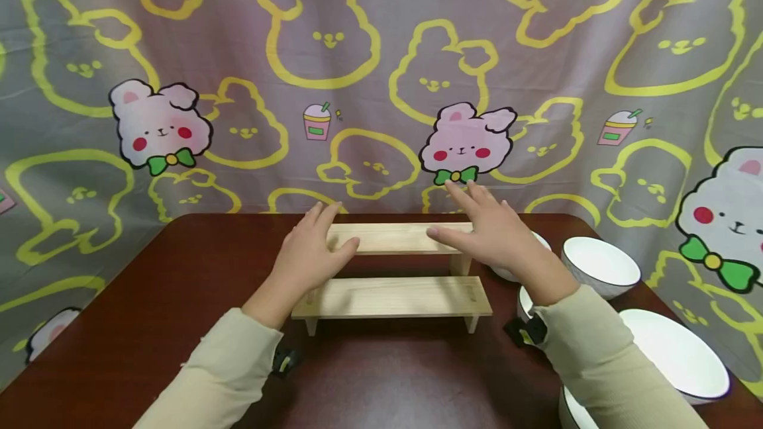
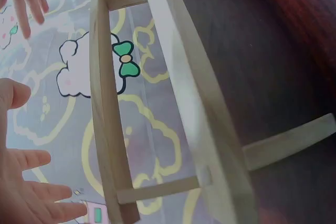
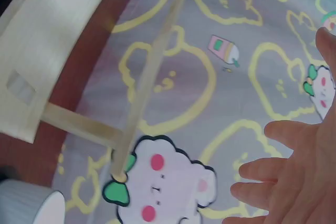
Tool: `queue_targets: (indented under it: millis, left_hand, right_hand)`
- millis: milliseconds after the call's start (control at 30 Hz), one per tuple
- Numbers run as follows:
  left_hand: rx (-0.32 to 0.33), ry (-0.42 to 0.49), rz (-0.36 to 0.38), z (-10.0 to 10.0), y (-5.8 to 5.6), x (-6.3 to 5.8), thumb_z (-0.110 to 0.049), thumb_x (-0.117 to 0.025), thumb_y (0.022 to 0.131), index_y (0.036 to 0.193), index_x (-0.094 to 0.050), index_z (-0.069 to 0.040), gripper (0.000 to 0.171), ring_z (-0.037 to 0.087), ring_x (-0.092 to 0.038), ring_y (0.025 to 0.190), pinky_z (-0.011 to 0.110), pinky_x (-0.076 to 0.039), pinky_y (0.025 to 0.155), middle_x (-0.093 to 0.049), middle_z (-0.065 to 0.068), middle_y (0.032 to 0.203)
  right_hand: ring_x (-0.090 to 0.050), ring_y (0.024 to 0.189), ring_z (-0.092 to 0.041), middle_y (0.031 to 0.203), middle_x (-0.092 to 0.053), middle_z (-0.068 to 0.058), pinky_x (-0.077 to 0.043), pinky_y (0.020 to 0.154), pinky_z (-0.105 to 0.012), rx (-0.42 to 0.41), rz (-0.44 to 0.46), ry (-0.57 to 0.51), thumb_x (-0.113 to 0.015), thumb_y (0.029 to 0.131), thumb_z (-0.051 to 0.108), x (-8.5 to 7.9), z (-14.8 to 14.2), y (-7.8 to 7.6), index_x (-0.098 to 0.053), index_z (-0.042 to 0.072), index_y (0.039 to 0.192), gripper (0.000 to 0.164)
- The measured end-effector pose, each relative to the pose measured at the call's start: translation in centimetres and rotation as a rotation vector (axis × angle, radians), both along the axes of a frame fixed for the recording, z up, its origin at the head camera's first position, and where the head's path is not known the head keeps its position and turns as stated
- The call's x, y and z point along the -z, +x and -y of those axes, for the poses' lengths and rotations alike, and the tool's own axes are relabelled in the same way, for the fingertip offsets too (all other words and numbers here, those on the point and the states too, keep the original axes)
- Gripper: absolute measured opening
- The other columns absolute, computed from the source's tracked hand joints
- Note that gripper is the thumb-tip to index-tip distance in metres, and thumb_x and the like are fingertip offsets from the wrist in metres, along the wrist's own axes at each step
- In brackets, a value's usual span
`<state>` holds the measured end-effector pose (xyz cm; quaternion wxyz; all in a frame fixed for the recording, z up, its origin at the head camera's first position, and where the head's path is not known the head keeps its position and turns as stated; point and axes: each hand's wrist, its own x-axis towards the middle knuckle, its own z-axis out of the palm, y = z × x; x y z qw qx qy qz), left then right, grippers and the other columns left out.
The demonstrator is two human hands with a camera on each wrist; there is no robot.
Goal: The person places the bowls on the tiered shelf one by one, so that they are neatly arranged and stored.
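A two-tier wooden shelf (image 1: pixel 390 298) stands on the dark red table, its upper board (image 1: pixel 387 239) behind and above the lower one. My left hand (image 1: pixel 311 247) hovers over the left end of the upper board, fingers spread and nothing held. Over the right end my right hand (image 1: pixel 485 227) is held out the same way, palm facing inward. In the left wrist view the left hand (image 2: pixel 31 182) shows relaxed fingers beside the shelf boards. The right wrist view has the right hand (image 3: pixel 299 177) with its fingers apart, away from the wood.
To the right stand several white bowls, among them a deep bowl (image 1: pixel 601 263) and a wider one (image 1: pixel 673 353), partly behind the right forearm. A patterned curtain (image 1: pixel 369 51) hangs behind the table (image 1: pixel 149 310).
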<state>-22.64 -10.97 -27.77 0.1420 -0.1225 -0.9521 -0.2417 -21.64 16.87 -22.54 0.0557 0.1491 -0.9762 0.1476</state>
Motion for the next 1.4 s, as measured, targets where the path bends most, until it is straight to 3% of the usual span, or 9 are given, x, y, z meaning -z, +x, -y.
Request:
queue_targets:
  millis: [300,533,667,833,933,1033,1167,1300,1400]
  left_hand:
    - [0.064,0.25,-0.03,2.4,0.2,0.8,-0.03,-0.059,0.088,0.138,-0.04,-0.013,0.056,0.036,-0.03,0.132,0.056,-0.031,0.1,-0.032,0.013,0.146]
    - [0.049,0.394,-0.099,4.0,0.9,1.6,-0.019,-0.057,0.09,0.132,-0.047,-0.008,0.044,0.035,-0.037,0.127,0.054,-0.032,0.099,-0.043,0.014,0.136]
    - [0.033,0.495,-0.096,4.5,1.5,1.9,-0.011,-0.057,0.089,0.128,-0.049,-0.004,0.04,0.035,-0.04,0.124,0.05,-0.033,0.101,-0.046,0.016,0.132]
    - [0.02,0.637,0.014,4.7,2.2,1.8,-0.009,-0.055,0.091,0.126,-0.049,-0.002,0.037,0.034,-0.038,0.128,0.047,-0.033,0.102,-0.043,0.016,0.135]
    - [0.003,0.739,0.081,4.8,2.6,1.7,-0.007,-0.053,0.092,0.126,-0.048,-0.001,0.035,0.027,-0.039,0.129,0.034,-0.037,0.1,-0.044,0.013,0.135]
    - [-0.015,0.85,0.154,4.9,2.9,1.8,-0.008,-0.049,0.094,0.126,-0.046,-0.001,0.034,0.018,-0.041,0.123,0.021,-0.037,0.095,-0.045,0.009,0.132]
    - [-0.007,0.993,0.259,5.2,3.1,2.1,-0.012,-0.046,0.096,0.124,-0.047,-0.004,0.03,0.016,-0.041,0.118,0.024,-0.036,0.097,-0.044,0.006,0.123]
    - [0.0,1.045,0.323,5.5,3.1,2.8,-0.015,-0.045,0.097,0.123,-0.047,-0.004,0.029,0.015,-0.041,0.117,0.03,-0.034,0.099,-0.043,0.004,0.123]
    - [-0.009,1.053,0.36,5.8,3.1,3.6,-0.018,-0.045,0.097,0.123,-0.049,-0.006,0.029,0.009,-0.044,0.113,0.031,-0.034,0.1,-0.043,0.001,0.124]
  right_hand:
    - [-0.017,0.137,-0.042,0.153,-0.012,-0.019,-0.026,0.098,-0.063,0.007,-0.016,-0.001,-0.046,0.083,0.067,-2.0,-1.9,3.0,-0.014,0.023,0.15,0.086]
    - [-0.017,0.139,-0.036,0.153,-0.019,-0.01,-0.027,0.098,-0.062,0.004,-0.023,-0.055,-0.051,0.084,0.061,-2.7,-3.6,4.8,-0.015,0.026,0.149,0.082]
    - [-0.029,0.133,-0.036,0.151,-0.024,-0.011,-0.03,0.098,-0.057,-0.015,-0.032,-0.072,-0.054,0.086,0.055,-2.7,-4.9,5.7,-0.017,0.024,0.149,0.08]
    - [-0.043,0.121,-0.037,0.146,-0.034,-0.015,-0.037,0.09,-0.055,-0.033,-0.009,-0.092,-0.054,0.09,0.045,-2.5,-7.0,6.5,-0.02,0.023,0.149,0.071]
    - [-0.042,0.123,-0.036,0.144,-0.037,-0.014,-0.038,0.09,-0.052,-0.08,0.019,-0.143,-0.051,0.093,0.036,-2.1,-8.8,6.8,-0.024,0.024,0.148,0.062]
    - [-0.043,0.124,-0.016,0.143,-0.038,-0.013,-0.043,0.088,-0.035,-0.164,0.052,-0.226,-0.047,0.096,0.024,-1.2,-10.8,7.0,-0.026,0.025,0.147,0.055]
    - [-0.038,0.121,0.007,0.141,-0.042,-0.005,-0.042,0.082,-0.018,-0.248,0.085,-0.296,-0.041,0.097,0.014,0.1,-13.2,7.4,-0.026,0.027,0.146,0.053]
    - [-0.04,0.121,0.004,0.14,-0.042,0.01,-0.041,0.083,-0.018,-0.316,0.083,-0.325,-0.04,0.096,0.007,1.5,-15.4,8.3,-0.025,0.021,0.147,0.055]
    - [-0.041,0.123,0.0,0.142,-0.04,0.008,-0.041,0.085,-0.019,-0.405,0.093,-0.364,-0.04,0.097,0.009,2.6,-16.7,9.0,-0.022,0.012,0.148,0.054]
